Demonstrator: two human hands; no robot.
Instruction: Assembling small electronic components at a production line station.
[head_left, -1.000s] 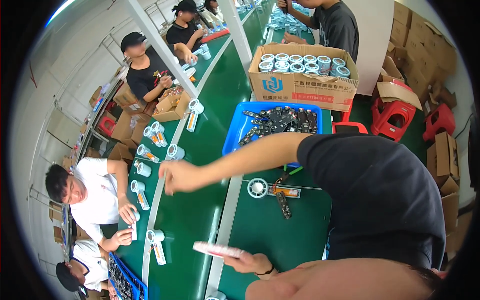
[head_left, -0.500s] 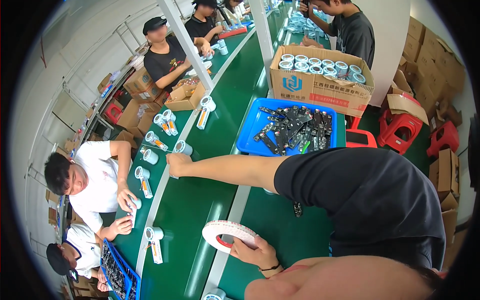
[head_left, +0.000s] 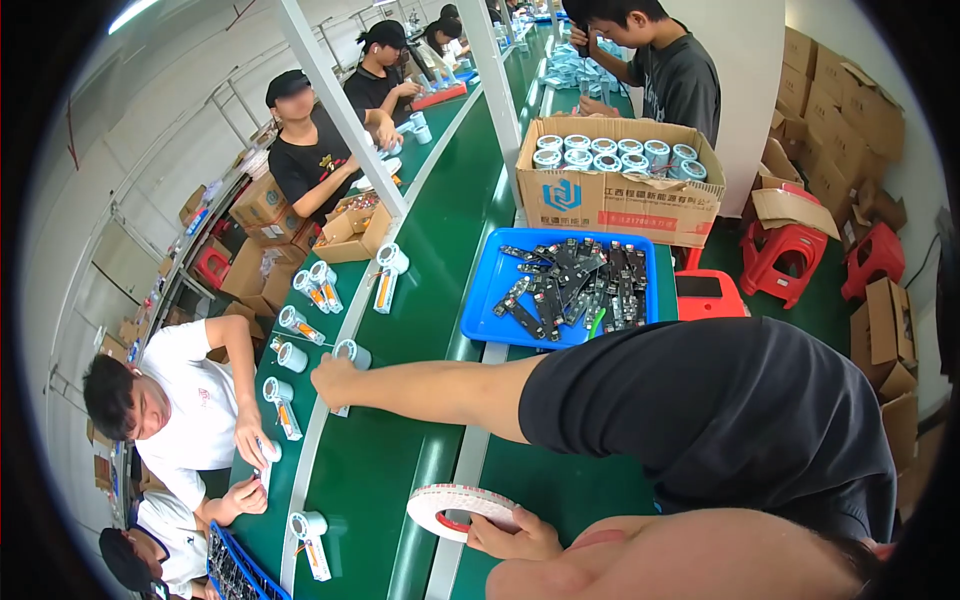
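Note:
My right arm stretches across the green conveyor belt to its far edge. There my right hand (head_left: 336, 383) is closed on a light-blue cylindrical battery pack (head_left: 352, 352); a bit of white shows below the fingers, and the rest of the grip is hidden. Lower in the picture, my left hand (head_left: 512, 535) grips a wide, flat roll of white double-sided tape (head_left: 462, 509) by its ring, fingers through the core. Between me and the belt lies a blue tray (head_left: 480, 318) heaped with black circuit boards (head_left: 570, 285).
A cardboard box (head_left: 610, 205) of blue cylinders stands beyond the tray. Several packs with white strips (head_left: 285, 410) line the far ledge. Opposite, a person in white (head_left: 190, 400) handles a pack; others work farther along. A metal post (head_left: 345, 110) rises there. Red stools (head_left: 785, 260) stand right.
The whole view has shifted, so the tray, box and people sit lower and further left in the picture. My right hand is still at the pack, and my left still holds the tape roll.

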